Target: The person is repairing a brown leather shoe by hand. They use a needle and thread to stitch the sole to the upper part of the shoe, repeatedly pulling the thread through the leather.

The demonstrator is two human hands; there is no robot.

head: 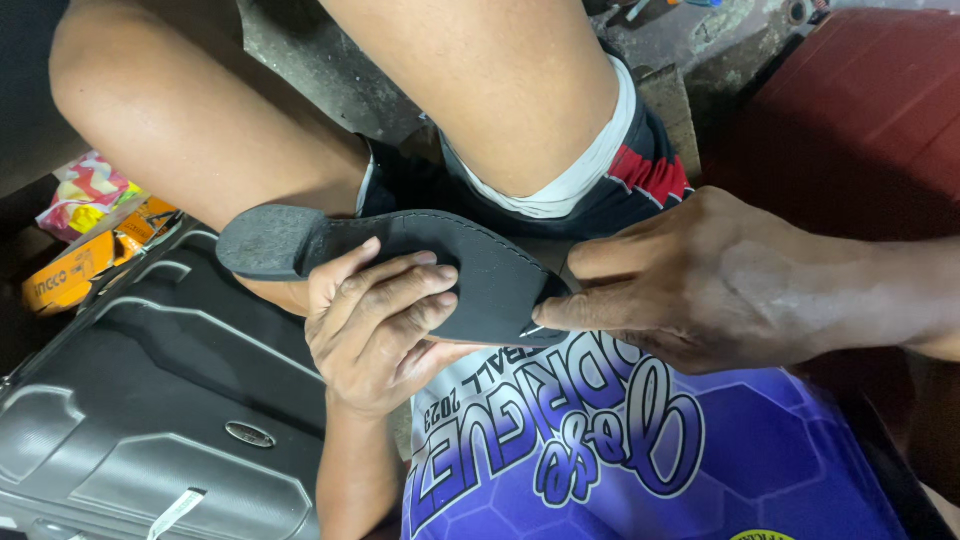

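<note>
My left hand (375, 325) grips a black shoe sole (400, 255) from below, fingers wrapped over its middle. The sole lies sideways with its heel to the left and its toe to the right, stitching along its edge. My right hand (700, 285) pinches a small pointed metal tool (533, 329) against the sole's toe edge. Both hands hover over my lap, above a purple printed shirt (640, 450).
A dark grey hard case (150, 400) lies at the lower left. An orange box (75, 270) and a colourful wrapper (85, 195) sit at the far left. My bare knees and dark shorts (620, 180) fill the top. A red surface (860, 110) is at the right.
</note>
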